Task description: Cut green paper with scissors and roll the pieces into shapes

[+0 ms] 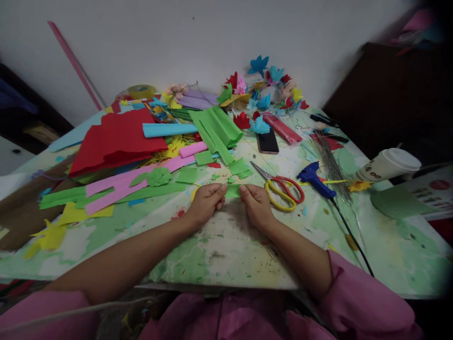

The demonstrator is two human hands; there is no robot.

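Observation:
A small piece of green crepe paper (233, 191) is stretched level between my two hands, just over the table. My left hand (208, 202) pinches its left end between thumb and curled fingers. At the other end, my right hand (257, 204) grips it the same way. Beside my right hand lie scissors (283, 190) with yellow and red handles, blades pointing up and left. Cut green paper squares (186, 175) lie beyond my hands, with tiny green scraps among them. To the right of the scissors rests a blue glue gun (315, 180) with a black cord.
Red crepe paper (115, 137), pink strips (116, 185) and a green sheet (216, 130) cover the left and middle. Paper flowers (260, 125) crowd the back near a phone (268, 141). Thin wires (329, 156) and a lidded paper cup (387, 165) stand right.

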